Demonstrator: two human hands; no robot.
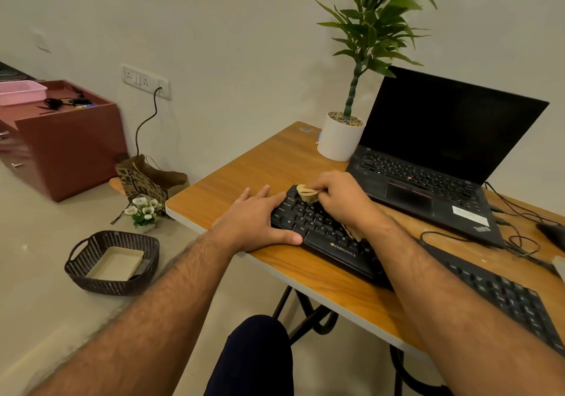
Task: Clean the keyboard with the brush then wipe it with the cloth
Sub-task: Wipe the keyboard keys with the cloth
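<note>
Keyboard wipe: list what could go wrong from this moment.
1. The keyboard lies near the table's front edge, held only by the flat left hand; a hard stroke might slide it off.
2. The right hand works the cloth close to the open laptop; a wide sweep could knock it.
3. The cloth's trailing end could snag keycaps.

A wooden table [263, 163] carries a black keyboard [324, 236]. Behind the keyboard sits an open laptop [428, 178]; left of the laptop stands a white potted plant [339, 139]; cables [516, 236] trail right of the laptop.
</note>
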